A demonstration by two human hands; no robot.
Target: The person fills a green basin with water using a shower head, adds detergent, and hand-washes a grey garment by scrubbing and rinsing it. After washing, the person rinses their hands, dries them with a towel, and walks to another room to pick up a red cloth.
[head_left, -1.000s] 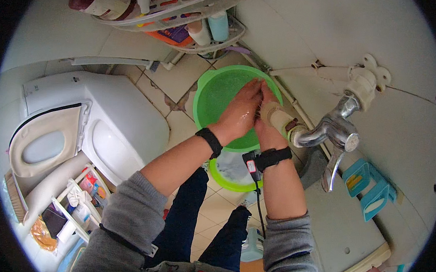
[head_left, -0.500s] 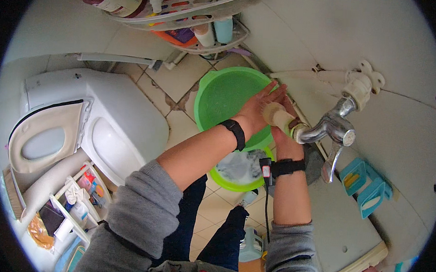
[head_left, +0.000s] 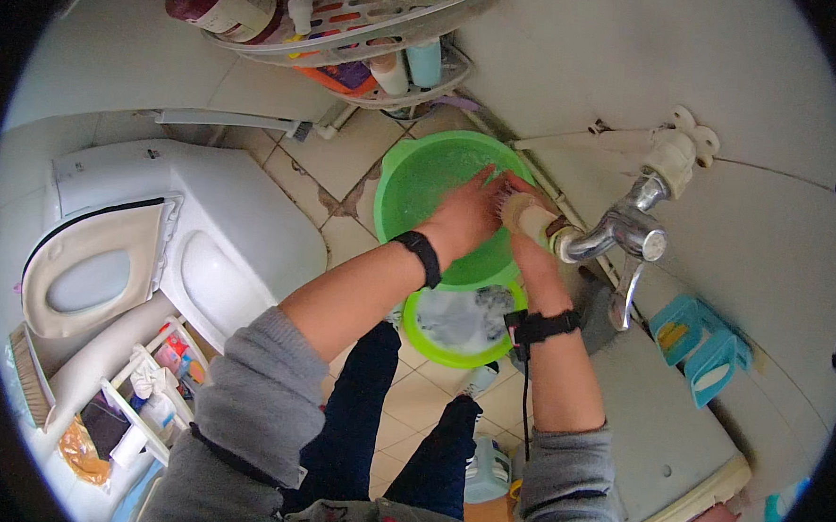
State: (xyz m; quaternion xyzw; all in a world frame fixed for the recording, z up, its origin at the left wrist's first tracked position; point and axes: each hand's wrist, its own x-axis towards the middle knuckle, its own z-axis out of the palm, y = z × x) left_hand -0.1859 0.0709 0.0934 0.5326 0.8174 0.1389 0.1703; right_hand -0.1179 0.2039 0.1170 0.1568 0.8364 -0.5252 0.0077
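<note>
Over a green basin (head_left: 406, 163), my two hands are close together at the beige nozzle of a metal tap (head_left: 618, 232). My left hand (head_left: 462, 214) is blurred, but its fingers look stretched toward the nozzle's mouth, and nothing shows in them. Partly behind the nozzle, my right hand (head_left: 529, 255) has most of its fingers hidden. Fine water streaks show at the nozzle's mouth. Below the basin, a yellow-green tub (head_left: 418, 341) holds cloudy, foamy water and something dark. Each wrist wears a black strap, and a cable hangs from the right one.
A white toilet (head_left: 125, 175) with a padded seat stands at left, near a white rack (head_left: 176, 338) of small items. Shelves (head_left: 354, 45) with bottles are above. Blue holders (head_left: 702, 347) hang on the right wall. A light-blue container (head_left: 488, 468) stands by my foot.
My left hand has drawn back slightly left and lower, and blurs with motion. My right hand has slipped further behind the nozzle. The whole view has shifted a little.
</note>
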